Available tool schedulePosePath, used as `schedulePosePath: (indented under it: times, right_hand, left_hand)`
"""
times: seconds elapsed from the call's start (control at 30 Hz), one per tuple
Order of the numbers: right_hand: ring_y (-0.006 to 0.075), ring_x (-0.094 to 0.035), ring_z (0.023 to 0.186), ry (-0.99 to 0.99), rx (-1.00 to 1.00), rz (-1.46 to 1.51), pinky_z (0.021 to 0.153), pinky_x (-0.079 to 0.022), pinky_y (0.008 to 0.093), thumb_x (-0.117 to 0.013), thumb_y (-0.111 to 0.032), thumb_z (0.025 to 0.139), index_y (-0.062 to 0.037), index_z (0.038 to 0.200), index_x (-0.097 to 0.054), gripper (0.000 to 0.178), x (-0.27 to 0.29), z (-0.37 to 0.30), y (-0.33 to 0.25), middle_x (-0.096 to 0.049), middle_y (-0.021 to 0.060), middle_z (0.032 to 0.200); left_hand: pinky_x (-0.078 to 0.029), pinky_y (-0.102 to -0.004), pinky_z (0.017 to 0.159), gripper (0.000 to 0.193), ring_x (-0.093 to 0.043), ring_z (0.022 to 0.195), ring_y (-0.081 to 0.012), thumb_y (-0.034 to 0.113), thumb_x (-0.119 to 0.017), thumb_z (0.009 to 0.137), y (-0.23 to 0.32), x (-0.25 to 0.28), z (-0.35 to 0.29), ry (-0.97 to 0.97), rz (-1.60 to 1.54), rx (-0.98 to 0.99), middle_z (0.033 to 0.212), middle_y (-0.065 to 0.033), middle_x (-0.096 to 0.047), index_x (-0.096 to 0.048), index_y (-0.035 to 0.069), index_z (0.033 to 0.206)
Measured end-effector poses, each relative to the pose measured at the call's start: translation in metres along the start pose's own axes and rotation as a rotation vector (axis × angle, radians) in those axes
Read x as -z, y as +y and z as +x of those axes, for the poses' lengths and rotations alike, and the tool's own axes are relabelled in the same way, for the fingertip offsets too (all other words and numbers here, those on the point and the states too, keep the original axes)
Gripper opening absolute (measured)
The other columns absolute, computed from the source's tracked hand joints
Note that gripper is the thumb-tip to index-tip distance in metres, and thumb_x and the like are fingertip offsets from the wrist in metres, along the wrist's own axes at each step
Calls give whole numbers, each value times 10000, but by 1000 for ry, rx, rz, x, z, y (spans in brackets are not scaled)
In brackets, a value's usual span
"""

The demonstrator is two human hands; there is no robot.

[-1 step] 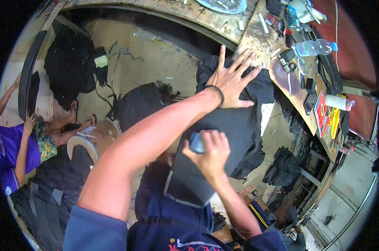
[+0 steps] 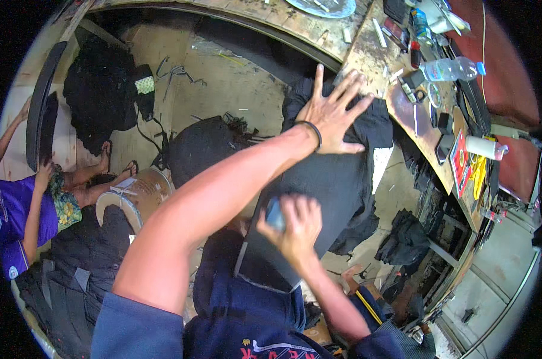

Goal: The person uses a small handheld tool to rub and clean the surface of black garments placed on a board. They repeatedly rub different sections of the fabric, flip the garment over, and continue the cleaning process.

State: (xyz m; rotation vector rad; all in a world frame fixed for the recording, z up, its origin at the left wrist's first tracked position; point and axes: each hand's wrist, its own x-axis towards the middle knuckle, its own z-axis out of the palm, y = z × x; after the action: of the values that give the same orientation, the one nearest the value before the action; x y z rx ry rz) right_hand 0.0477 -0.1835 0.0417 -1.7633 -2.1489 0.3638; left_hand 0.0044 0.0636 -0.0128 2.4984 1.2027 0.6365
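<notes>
Black cloth point(image 2: 328, 176) lies over a long, flat board-like shape that stretches away from my lap. My left hand point(image 2: 336, 113) presses flat on its far end, fingers spread wide, with a dark band round the wrist. Closer to me, my right hand point(image 2: 298, 224) grips a small blue-grey block point(image 2: 275, 215) against the cloth; the fingers are slightly smeared by motion. Whether the block is chalk or something else, I cannot tell. A piece of white patterned fabric point(image 2: 380, 164) shows at the cloth's right edge.
A wooden workbench point(image 2: 366, 57) at the far right carries a water bottle point(image 2: 450, 69), a white thread spool point(image 2: 480, 146) and several small items. At left sits another person point(image 2: 19, 209) in purple, near a long dark padded piece point(image 2: 40, 113). Black garments point(image 2: 100, 90) lie about the floor.
My right hand has slid a little toward me and to the left over the cloth, with the block in it. My left hand keeps its place.
</notes>
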Motion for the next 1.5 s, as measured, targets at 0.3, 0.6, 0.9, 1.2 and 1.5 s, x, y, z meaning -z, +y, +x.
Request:
schedulePosePath:
  times: [0.3,0.6,0.9,1.2,1.5]
  right_hand:
    - [341,-633,799,-58,185,22,766,-550,466,-920,-319,683,-63,880,-686,399,35,130,69,-620,131,837]
    - [322,-716,1125,81,-592,186,1021,-533,450,-794,-489,882,72,1178,-758,636,80,74,141,-767,242,1120]
    - [206,-669,876,-89,-685,540,847,-539,387,-706,-609,939,114,1111,-770,746,47,-30,155,-739,139,887]
    - [468,-783,1020,-653,-712,474,922,-609,517,-775,-628,905,35,1153,-792,708,96,-178,10,-789,302,969]
    - [129,-622,728,-55,-980,657,680,-532,373,-837,-468,927,14,848,-799,490,52,-178,62,-704,111,712]
  left_hand:
    - [-52,-793,1277,1319,-95,1689,-418,922,-761,632,-16,-14,12,139,25,68,1795,-235,-219,-443,181,1677]
    - [-95,-757,1288,1110,-180,1657,-444,824,-812,704,-2,21,0,240,-33,-20,1760,-214,-295,-569,178,1573]
    - [-414,-384,1198,607,-593,1403,-293,441,-452,1190,51,-34,-291,117,-1124,624,1491,-238,-650,-555,-64,1511]
    - [-545,-553,844,392,-683,894,-452,322,-564,1117,68,166,-371,84,29,851,871,-227,-684,-719,-12,983]
    - [-21,-804,1269,1185,-89,1709,-335,714,-658,916,140,100,-262,-855,214,-91,1841,-172,-115,-122,86,1766]
